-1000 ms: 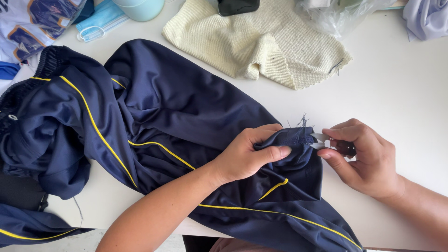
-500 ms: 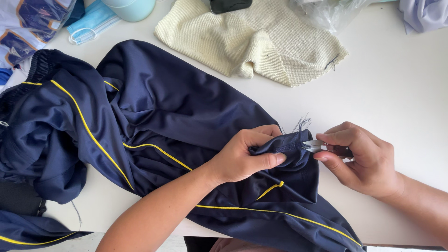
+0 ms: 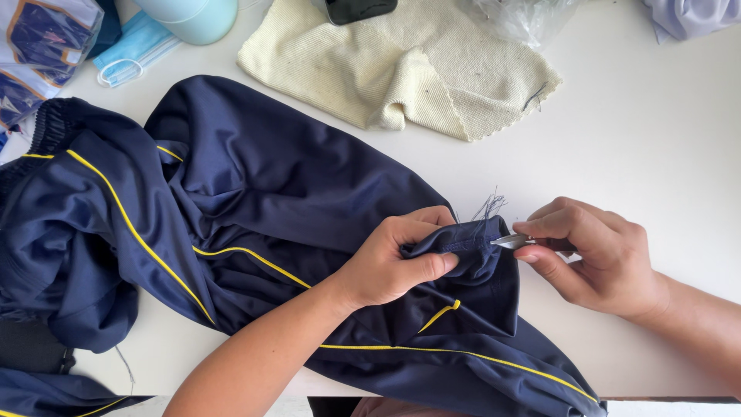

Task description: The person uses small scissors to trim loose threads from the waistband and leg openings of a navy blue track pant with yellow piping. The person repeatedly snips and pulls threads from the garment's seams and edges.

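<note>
Both of your hands work at one bunched fold of the navy garment (image 3: 255, 224), which lies spread across the white table (image 3: 656, 139) with yellow piping running along its seams. Your left hand (image 3: 394, 259) is closed around the fold, thumb pressed on the hem. Your right hand (image 3: 594, 259) pinches a small metal cutting tool (image 3: 513, 242) between thumb and fingers; its tip touches the hem, where loose dark threads (image 3: 488, 207) stick up. Nothing lies between your hands and the fold. Behind it rests a cream knit cloth (image 3: 417, 69), with a black object (image 3: 359, 9) at its far edge. Far left sit a pale blue face mask (image 3: 127, 60), a light blue cup (image 3: 189, 19) and a clear plastic package (image 3: 35, 54) with dark blue contents.
</note>
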